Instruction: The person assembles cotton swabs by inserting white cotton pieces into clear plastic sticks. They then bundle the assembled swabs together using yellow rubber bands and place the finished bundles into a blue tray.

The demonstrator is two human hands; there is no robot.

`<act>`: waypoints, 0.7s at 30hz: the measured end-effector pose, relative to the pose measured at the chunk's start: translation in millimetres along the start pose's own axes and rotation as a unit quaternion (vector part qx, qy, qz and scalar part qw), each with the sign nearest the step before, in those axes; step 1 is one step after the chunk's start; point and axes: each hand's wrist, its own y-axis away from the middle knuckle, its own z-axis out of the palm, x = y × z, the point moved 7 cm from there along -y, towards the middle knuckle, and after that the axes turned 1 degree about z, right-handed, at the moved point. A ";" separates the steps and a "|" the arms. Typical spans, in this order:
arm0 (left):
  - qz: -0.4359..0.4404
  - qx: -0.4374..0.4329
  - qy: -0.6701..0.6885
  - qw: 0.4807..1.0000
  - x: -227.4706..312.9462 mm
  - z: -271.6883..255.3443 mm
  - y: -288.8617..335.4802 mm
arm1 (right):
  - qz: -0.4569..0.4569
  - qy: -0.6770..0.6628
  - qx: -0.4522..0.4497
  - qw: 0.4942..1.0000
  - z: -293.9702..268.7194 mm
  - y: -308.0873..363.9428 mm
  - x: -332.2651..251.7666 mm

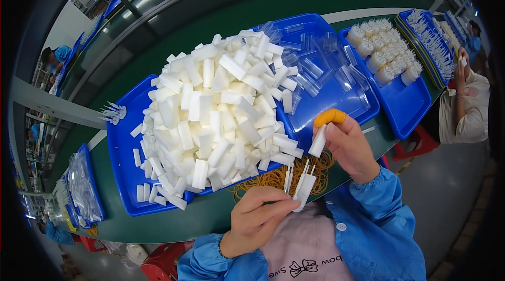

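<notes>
Block: white, in the right hand, lower end just above the pronged piece, seemingly not touching.
Right hand: thumb and finger together, clamped on the block's upper part, presumably to leave the lower end free.
Cot: orange, over a right fingertip, perhaps for grip or protection.
Left hand: fingertips clamped low on the pronged piece; prongs upward, likely keeping them clear of fingers.
Slim piece: also pronged, just left of its neighbour; whether gripped, I cannot tell.
Bands: tan, loose, just beyond the left hand.
Heap: white blocks over the tray, near both hands, probably for short reach.
Tubes: clear, in the second tray, perhaps to separate kinds.
</notes>
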 end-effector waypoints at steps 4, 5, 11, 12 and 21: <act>0.006 0.001 -0.004 1.000 1.9 1.6 -3.4 | 0.002 -0.009 -0.006 1.000 5.9 4.2 2.2; 0.008 -0.002 -0.003 1.000 2.0 2.0 -3.6 | 0.002 -0.007 -0.008 1.000 6.3 4.2 2.3; 0.040 -0.021 -0.051 0.998 4.5 2.8 -3.4 | 0.017 -0.004 0.010 1.000 7.7 2.5 5.4; 0.043 -0.025 -0.056 0.997 5.0 3.3 -3.4 | 0.016 -0.005 0.013 1.000 8.2 2.3 5.3; 0.050 -0.029 -0.074 0.996 5.1 4.7 -4.7 | -0.007 -0.013 0.008 1.000 11.5 1.2 5.4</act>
